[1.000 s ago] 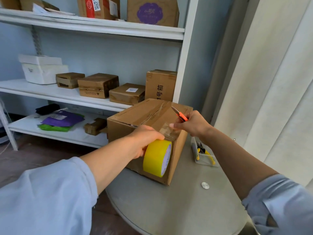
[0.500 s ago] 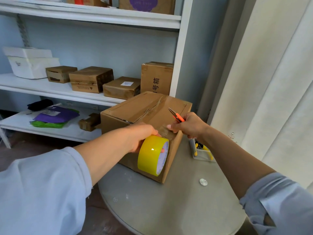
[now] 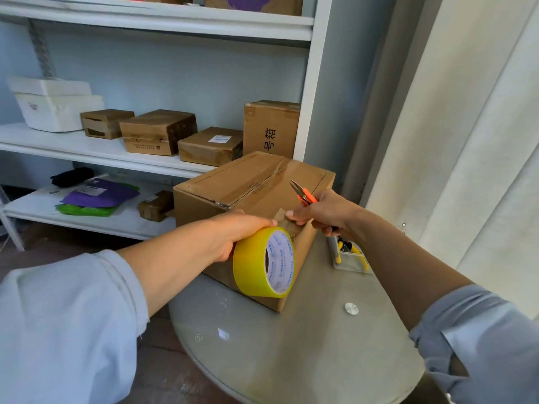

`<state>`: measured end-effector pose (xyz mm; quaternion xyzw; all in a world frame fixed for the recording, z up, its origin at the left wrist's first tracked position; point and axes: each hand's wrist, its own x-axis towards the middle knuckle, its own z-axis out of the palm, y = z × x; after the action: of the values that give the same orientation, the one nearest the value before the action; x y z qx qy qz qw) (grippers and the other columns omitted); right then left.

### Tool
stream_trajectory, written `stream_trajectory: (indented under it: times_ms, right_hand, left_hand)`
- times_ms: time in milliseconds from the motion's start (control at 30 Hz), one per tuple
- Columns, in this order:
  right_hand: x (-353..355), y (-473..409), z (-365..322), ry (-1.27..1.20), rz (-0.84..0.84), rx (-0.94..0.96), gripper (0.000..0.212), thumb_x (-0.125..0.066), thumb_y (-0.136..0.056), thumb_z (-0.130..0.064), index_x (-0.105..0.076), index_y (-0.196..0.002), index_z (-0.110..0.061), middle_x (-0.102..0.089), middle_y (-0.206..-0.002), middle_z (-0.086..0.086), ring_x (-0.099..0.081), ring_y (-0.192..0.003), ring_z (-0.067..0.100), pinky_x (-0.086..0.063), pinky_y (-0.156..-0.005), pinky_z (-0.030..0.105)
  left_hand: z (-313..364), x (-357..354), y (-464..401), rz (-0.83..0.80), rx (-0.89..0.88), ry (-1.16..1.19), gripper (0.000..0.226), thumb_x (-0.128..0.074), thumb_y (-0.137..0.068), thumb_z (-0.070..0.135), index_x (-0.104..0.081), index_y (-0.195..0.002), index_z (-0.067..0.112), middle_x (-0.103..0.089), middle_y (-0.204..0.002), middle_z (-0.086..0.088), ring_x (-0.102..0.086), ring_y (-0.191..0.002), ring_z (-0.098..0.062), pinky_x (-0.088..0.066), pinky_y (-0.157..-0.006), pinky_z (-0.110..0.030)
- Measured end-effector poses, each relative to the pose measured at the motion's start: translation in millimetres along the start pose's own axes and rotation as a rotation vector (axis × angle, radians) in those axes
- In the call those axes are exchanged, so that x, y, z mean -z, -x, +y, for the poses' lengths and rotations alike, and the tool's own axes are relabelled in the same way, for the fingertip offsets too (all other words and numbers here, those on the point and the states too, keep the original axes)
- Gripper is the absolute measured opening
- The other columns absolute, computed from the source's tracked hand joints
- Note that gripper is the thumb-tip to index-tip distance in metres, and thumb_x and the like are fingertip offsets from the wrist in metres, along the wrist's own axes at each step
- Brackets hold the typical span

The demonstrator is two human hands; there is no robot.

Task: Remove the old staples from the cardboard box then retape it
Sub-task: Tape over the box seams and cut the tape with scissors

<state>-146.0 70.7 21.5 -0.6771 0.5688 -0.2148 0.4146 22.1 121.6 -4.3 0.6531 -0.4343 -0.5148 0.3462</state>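
Observation:
A brown cardboard box (image 3: 250,182) sits on a round grey table (image 3: 291,345), its top flaps shut with old tape along the seam. My left hand (image 3: 233,234) grips a yellow tape roll (image 3: 264,262) against the box's near top edge. A strip of clear tape (image 3: 287,223) runs from the roll onto the box corner. My right hand (image 3: 323,212) pinches that strip's end and also holds small orange snips (image 3: 303,195), blades pointing up and away.
A clear tray (image 3: 350,258) with yellow-handled tools lies on the table right of the box, beside a metal stud (image 3: 351,309). White shelves (image 3: 87,150) behind hold several small cardboard boxes, a white foam box and purple and green bags. A pale curtain hangs at right.
The view has shifted slightly. My left hand has lowered the roll a little along the box front while my right hand keeps pinching the tape end.

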Motion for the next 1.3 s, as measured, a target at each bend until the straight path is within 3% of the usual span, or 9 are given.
stream_trajectory:
  times_ms: [267, 433, 600, 900, 1200, 1300]
  right_hand:
    - [1, -5, 5, -0.029, -0.018, -0.001, 0.027, -0.077, -0.079, -0.029, -0.063, -0.086, -0.007, -0.053, -0.059, 0.001, -0.035, -0.045, 0.009, -0.027, -0.038, 0.019]
    - [2, -6, 6, -0.048, -0.001, -0.009, 0.029, -0.078, -0.078, -0.031, -0.065, -0.084, -0.006, -0.054, -0.061, 0.002, -0.036, -0.046, 0.01, -0.027, -0.04, 0.02]
    - [4, -9, 12, -0.044, 0.019, 0.001, 0.04, -0.081, -0.072, -0.037, -0.064, -0.091, -0.006, -0.052, -0.072, 0.01, -0.037, -0.047, 0.013, -0.03, -0.042, 0.021]
    - [4, -7, 11, -0.033, 0.023, 0.037, 0.032, -0.082, -0.073, -0.032, -0.065, -0.079, -0.005, -0.052, -0.077, 0.014, -0.039, -0.046, 0.014, -0.033, -0.04, 0.021]
    - [1, -2, 1, 0.084, 0.018, 0.064, 0.023, -0.076, -0.08, -0.024, -0.06, -0.076, -0.008, -0.05, -0.062, 0.004, -0.036, -0.044, 0.012, -0.031, -0.036, 0.021]
    - [1, -3, 0, 0.104, 0.003, 0.05, 0.028, -0.077, -0.08, -0.023, -0.053, -0.084, -0.008, -0.046, -0.061, 0.004, -0.037, -0.045, 0.013, -0.032, -0.037, 0.022]
  left_hand:
    - [5, 3, 1, -0.044, 0.024, -0.091, 0.057, -0.076, -0.077, 0.031, -0.052, -0.124, 0.011, -0.065, -0.11, -0.016, -0.066, -0.095, -0.03, -0.056, -0.082, -0.043]
    - [9, 2, 2, -0.054, 0.005, -0.114, 0.042, -0.072, -0.081, 0.022, -0.056, -0.117, 0.008, -0.067, -0.104, -0.019, -0.065, -0.08, -0.029, -0.056, -0.08, -0.044]
    - [8, -1, 1, -0.035, 0.014, -0.114, 0.044, -0.073, -0.081, 0.028, -0.057, -0.117, 0.009, -0.066, -0.108, -0.018, -0.066, -0.098, -0.032, -0.055, -0.086, -0.045]
    - [7, -3, -2, -0.01, 0.018, -0.081, 0.047, -0.075, -0.079, 0.029, -0.056, -0.117, 0.01, -0.066, -0.107, -0.018, -0.066, -0.086, -0.03, -0.056, -0.069, -0.035]
    - [7, -2, -2, -0.018, 0.034, -0.085, 0.043, -0.073, -0.08, 0.029, -0.058, -0.116, 0.01, -0.067, -0.104, -0.018, -0.064, -0.073, -0.027, -0.055, -0.066, -0.034]
    - [7, -3, -1, -0.021, 0.034, -0.1, 0.041, -0.072, -0.081, 0.03, -0.059, -0.114, 0.009, -0.067, -0.102, -0.017, -0.063, -0.07, -0.025, -0.053, -0.061, -0.03]
